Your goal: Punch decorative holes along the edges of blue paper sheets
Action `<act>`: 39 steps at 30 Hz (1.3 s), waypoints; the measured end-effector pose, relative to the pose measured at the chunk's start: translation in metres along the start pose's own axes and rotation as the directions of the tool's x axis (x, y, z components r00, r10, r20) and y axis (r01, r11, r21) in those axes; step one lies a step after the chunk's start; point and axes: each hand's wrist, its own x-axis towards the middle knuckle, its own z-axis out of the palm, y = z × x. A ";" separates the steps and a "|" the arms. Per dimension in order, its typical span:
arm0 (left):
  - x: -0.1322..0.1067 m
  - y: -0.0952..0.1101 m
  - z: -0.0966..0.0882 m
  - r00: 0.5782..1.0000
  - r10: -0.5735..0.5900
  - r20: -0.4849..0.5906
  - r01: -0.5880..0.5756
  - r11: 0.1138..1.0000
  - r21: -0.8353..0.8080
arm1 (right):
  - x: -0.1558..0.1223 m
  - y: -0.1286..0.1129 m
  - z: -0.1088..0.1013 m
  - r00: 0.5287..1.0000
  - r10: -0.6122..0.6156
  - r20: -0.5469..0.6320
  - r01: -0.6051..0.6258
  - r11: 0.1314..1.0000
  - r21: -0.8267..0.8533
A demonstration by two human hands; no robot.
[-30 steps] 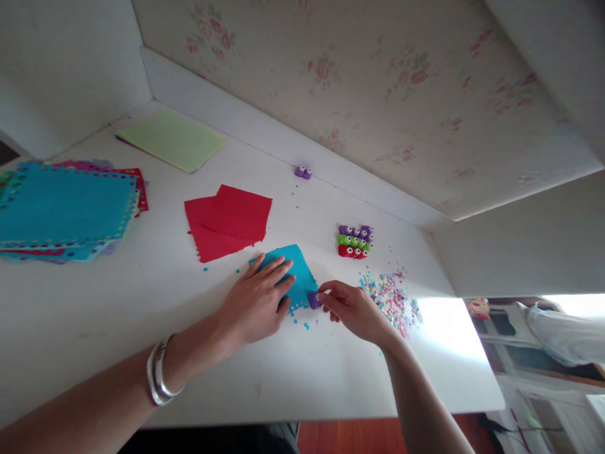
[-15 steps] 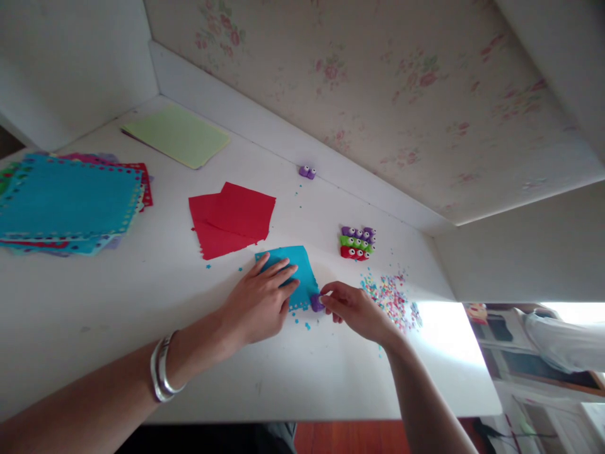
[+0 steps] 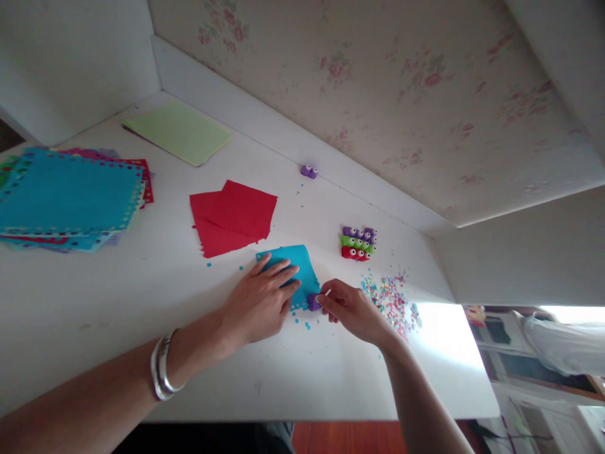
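My left hand (image 3: pixel 258 301) lies flat with fingers spread on a small blue paper sheet (image 3: pixel 302 268), pressing it to the white table (image 3: pixel 142 296). My right hand (image 3: pixel 350 309) pinches a small purple paper punch (image 3: pixel 312 302) at the sheet's near right edge, where a row of punched holes shows. Tiny blue scraps lie on the table just below the punch.
Two red sheets (image 3: pixel 231 217) lie behind the blue one. A stack of punched coloured sheets (image 3: pixel 70 198) sits far left, a light green sheet (image 3: pixel 182 132) at the back. Several punches (image 3: pixel 358 243) and a lone purple one (image 3: pixel 308 171) stand near the wall. Confetti (image 3: pixel 390 296) is heaped right.
The purple punch and my right hand have shifted slightly along the blue sheet's edge. My left hand stays flat on the sheet.
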 end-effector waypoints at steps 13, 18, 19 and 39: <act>0.000 0.000 0.000 1.000 0.001 -0.008 -0.001 1.000 -0.002 | 0.004 -0.008 -0.003 0.997 0.066 0.033 -0.060 0.986 -0.154; 0.000 0.000 0.001 1.000 0.000 0.002 0.000 1.000 0.000 | 0.009 -0.012 -0.007 0.974 0.207 0.094 -0.191 0.970 -0.154; 0.000 0.000 0.001 1.000 -0.002 0.002 0.002 1.000 0.000 | 0.010 -0.012 -0.008 0.972 0.214 0.102 -0.197 0.968 -0.153; 0.004 0.001 -0.003 0.998 0.062 0.000 -0.062 0.995 0.082 | 0.006 -0.012 -0.018 0.972 0.150 0.180 -0.140 0.988 -0.068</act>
